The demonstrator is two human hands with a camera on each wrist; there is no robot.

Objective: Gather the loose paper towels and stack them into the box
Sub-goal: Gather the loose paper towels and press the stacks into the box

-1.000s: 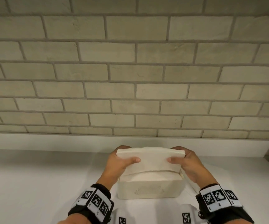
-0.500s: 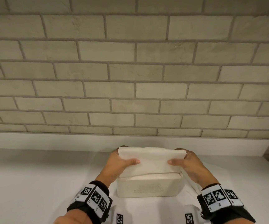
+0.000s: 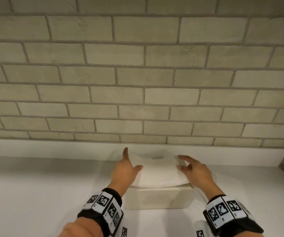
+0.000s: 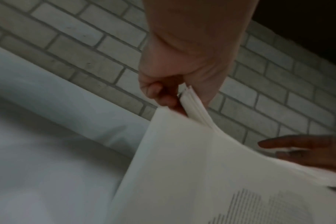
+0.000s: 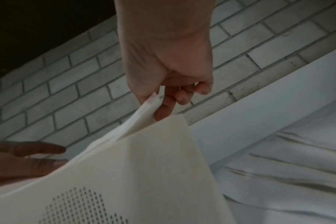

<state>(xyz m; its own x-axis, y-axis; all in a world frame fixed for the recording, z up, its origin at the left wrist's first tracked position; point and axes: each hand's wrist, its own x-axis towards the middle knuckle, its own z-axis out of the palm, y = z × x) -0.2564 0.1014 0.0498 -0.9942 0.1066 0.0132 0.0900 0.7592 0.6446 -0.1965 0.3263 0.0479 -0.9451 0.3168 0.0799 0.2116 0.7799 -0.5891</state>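
I'm settling the paper towel stack (image 3: 156, 173) into the box (image 3: 158, 199) (near the worktop's back edge), left hand (image 3: 124, 170) and right hand (image 3: 194, 171) pinching its ends; next, I'd release and press flat.

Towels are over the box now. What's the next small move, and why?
Probably lower the towels into the box, then let go. The left hand and right hand pinch the stack's ends, and it bows across the box's top rather than lying flat inside.

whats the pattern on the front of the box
A patch of small dots on cream box; clearest in the right wrist view.
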